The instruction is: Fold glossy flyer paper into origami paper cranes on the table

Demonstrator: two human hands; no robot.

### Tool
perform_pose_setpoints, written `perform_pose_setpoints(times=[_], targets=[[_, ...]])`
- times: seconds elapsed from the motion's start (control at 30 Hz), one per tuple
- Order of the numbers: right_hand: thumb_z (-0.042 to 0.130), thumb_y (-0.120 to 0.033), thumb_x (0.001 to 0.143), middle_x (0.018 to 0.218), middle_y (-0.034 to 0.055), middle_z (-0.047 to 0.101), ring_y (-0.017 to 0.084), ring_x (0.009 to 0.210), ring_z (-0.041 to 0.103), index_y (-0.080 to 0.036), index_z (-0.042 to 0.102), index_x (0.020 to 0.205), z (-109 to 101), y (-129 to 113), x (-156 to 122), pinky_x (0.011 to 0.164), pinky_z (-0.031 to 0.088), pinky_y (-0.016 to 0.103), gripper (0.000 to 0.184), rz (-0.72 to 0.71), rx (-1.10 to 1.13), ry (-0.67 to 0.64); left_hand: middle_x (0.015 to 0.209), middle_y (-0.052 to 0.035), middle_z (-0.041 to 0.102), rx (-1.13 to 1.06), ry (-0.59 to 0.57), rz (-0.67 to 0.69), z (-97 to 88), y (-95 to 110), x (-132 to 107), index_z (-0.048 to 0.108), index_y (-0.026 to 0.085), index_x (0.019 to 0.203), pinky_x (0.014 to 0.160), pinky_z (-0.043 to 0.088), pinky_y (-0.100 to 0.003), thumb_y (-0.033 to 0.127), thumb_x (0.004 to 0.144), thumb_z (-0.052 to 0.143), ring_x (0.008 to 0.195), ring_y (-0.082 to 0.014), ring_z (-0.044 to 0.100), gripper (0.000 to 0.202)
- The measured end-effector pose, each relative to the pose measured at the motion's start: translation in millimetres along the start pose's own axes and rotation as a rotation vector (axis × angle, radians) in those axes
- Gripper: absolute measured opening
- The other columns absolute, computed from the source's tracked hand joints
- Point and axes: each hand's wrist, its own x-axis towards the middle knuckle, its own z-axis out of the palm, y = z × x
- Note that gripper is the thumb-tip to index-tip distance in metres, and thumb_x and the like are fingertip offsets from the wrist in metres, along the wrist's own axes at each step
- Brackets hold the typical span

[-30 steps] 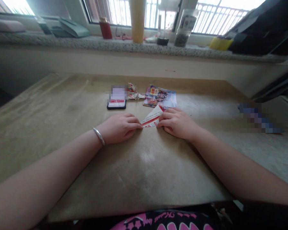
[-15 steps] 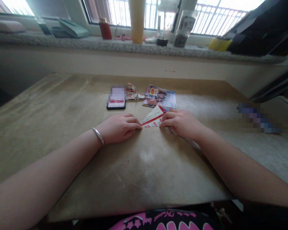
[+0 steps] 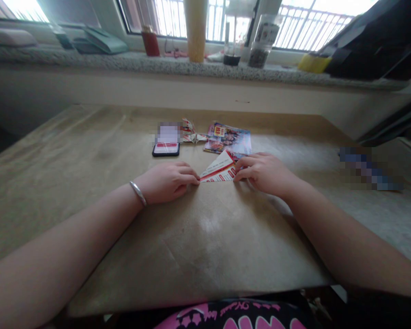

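A folded white-and-red printed paper [image 3: 218,169] lies flat on the brown paper-covered table [image 3: 205,237], shaped like a triangle. My left hand [image 3: 167,181], a silver bangle on its wrist, presses curled fingertips on the paper's left corner. On the paper's right part my right hand [image 3: 265,172] presses down with its fingers bent and held together. Both hands rest on the table.
Beyond the hands lie a black phone [image 3: 166,145], a crumpled folded paper piece [image 3: 191,131] and a colourful leaflet [image 3: 229,138]. A blurred object [image 3: 370,168] lies at the right. The stone window sill [image 3: 192,66] holds a yellow cylinder [image 3: 196,27], jars and a red cup [image 3: 150,42].
My right hand has slid to the right along the folded paper's lower edge, uncovering more of the paper. My left hand has stayed on the left corner.
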Motion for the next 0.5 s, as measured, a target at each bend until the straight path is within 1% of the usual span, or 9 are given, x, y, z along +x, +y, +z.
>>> perform_pose_setpoints(times=[0.27, 0.5], targets=[[0.053, -0.005, 0.075, 0.099, -0.0012, 0.068, 0.014, 0.082, 0.06, -0.032, 0.073, 0.09, -0.7, 1.1, -3.8, 0.071, 0.038, 0.028, 0.037, 0.026, -0.002, -0.008, 0.109, -0.0051, 0.068, 0.008, 0.002, -0.005, -2.0, 1.2, -0.2, 0.068, 0.021, 0.102, 0.087, 0.051, -0.03, 0.01, 0.081, 0.045, 0.1, -0.0169, 0.06, 0.032], [0.051, -0.005, 0.073, 0.106, -0.0029, 0.068, 0.013, 0.078, 0.061, -0.033, 0.074, 0.088, -5.1, 3.8, -8.5, 0.06, 0.038, 0.025, 0.039, 0.103, -0.017, -0.056, 0.109, -0.004, 0.069, -0.026, 0.008, -0.008, -3.7, 0.0, -1.7, 0.068, 0.02, 0.098, 0.087, 0.051, -0.029, 0.01, 0.081, 0.045, 0.099, -0.0161, 0.061, 0.031]])
